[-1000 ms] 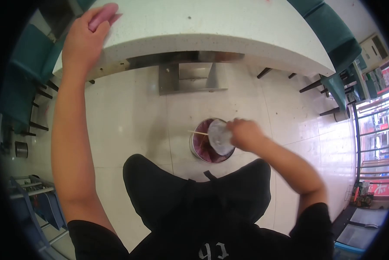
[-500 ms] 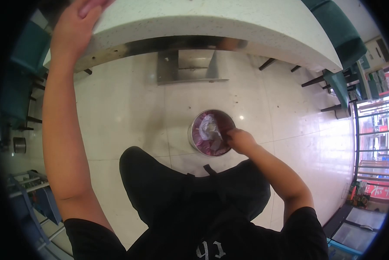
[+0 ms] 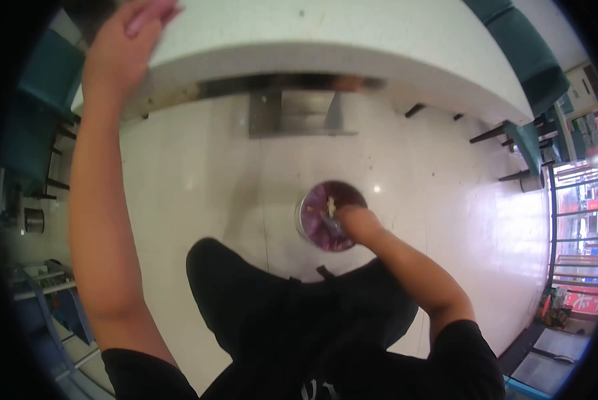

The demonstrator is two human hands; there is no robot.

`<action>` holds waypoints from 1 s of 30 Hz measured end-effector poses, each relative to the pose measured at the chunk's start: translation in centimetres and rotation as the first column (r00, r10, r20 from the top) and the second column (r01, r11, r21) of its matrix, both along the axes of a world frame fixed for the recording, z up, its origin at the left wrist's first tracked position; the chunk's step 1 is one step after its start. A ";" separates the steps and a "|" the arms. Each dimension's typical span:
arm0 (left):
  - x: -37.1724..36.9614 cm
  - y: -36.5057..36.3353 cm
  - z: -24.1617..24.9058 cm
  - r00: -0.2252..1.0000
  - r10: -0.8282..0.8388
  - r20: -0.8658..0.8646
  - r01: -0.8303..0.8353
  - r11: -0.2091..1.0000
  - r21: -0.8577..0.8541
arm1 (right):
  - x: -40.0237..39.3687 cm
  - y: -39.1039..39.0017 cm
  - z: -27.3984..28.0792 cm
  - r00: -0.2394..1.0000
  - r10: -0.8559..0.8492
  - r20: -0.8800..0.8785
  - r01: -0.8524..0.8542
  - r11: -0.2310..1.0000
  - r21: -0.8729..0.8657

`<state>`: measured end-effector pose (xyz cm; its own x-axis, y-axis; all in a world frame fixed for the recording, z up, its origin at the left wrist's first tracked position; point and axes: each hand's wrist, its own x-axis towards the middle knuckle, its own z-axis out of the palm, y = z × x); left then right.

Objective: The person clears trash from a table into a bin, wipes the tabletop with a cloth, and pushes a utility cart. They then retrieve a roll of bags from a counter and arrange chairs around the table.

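Since the earlier frame, our right hand [image 3: 355,223] has sunk into the bin [image 3: 312,230], gripping crumpled plastic [image 3: 332,227]; our left hand [image 3: 122,50] presses a pink cloth [image 3: 149,12], fingers closed over it, on the surface [image 3: 352,47].

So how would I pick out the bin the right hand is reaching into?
Start from the white table across the top, then drop to the pale tiled floor below its metal base. The round metal bin stands there by the person's knees, under the right hand; it alone is lined with a purple bag.
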<state>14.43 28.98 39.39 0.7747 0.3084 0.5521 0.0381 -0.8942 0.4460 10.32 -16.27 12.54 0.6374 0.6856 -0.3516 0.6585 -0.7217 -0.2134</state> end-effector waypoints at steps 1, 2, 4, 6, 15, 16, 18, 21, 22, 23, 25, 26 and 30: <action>0.4 0.0 -0.1 0.999 0.000 0.046 0.000 1.000 0.005 | 0.4 -0.6 1.1 0.999 0.005 0.049 -0.006 1.000 0.016; 0.2 -0.4 0.0 0.998 -0.012 0.061 0.012 1.000 -0.008 | 0.3 -0.5 5.4 0.994 -0.006 0.108 -0.029 0.949 0.315; 0.0 -0.9 0.3 0.993 -0.030 0.113 0.031 0.999 -0.011 | 0.8 1.2 14.7 0.948 -0.005 0.317 -0.168 0.840 0.517; -0.4 -1.4 0.3 0.990 0.069 0.122 -0.073 0.997 0.031 | 2.3 2.3 22.8 0.844 -0.066 0.533 -0.320 0.734 0.599; -0.6 -2.5 1.0 0.986 0.110 0.122 -0.109 0.994 -0.019 | 25.5 3.7 36.9 0.606 -0.537 0.587 0.061 0.767 0.638; -0.6 -2.6 0.9 0.985 0.125 0.115 -0.123 0.992 -0.023 | 28.1 3.7 36.7 0.608 -0.532 0.590 0.053 0.768 0.638; -0.5 -2.4 0.7 0.983 0.134 0.123 -0.132 0.991 -0.022 | 31.6 3.6 36.4 0.538 -0.457 0.708 0.176 0.883 0.436; -0.5 -2.2 0.8 0.980 0.135 0.143 -0.136 0.991 -0.005 | 33.1 4.7 36.9 0.597 -0.208 0.775 0.293 0.956 0.030; -0.6 -2.0 0.6 0.980 0.131 0.152 -0.133 0.991 0.005 | 32.5 5.2 37.1 0.608 -0.197 0.769 0.285 0.958 0.020; -0.6 -1.7 0.4 0.982 0.141 0.128 -0.141 0.990 -0.004 | 31.5 5.2 37.4 0.572 -0.182 0.800 0.172 0.980 0.100; -0.2 -1.1 -0.2 0.974 0.159 0.164 -0.170 0.983 0.061 | 27.0 5.2 37.6 0.511 -0.136 0.849 -0.106 0.970 0.220; 0.0 -0.7 -0.5 0.971 0.143 0.193 -0.161 0.984 0.080 | 23.5 5.2 38.0 0.473 -0.112 0.874 -0.272 0.925 0.265; 0.5 0.3 -0.8 0.977 0.114 0.182 -0.144 0.976 0.161 | 8.3 2.8 37.2 0.755 -0.084 0.651 -0.303 0.835 0.459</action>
<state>14.89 29.26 38.57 0.6244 0.2880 0.7261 0.0948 -0.9506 0.2955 18.60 -13.47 49.77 0.4776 0.7102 0.5172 0.8400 -0.5417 -0.0319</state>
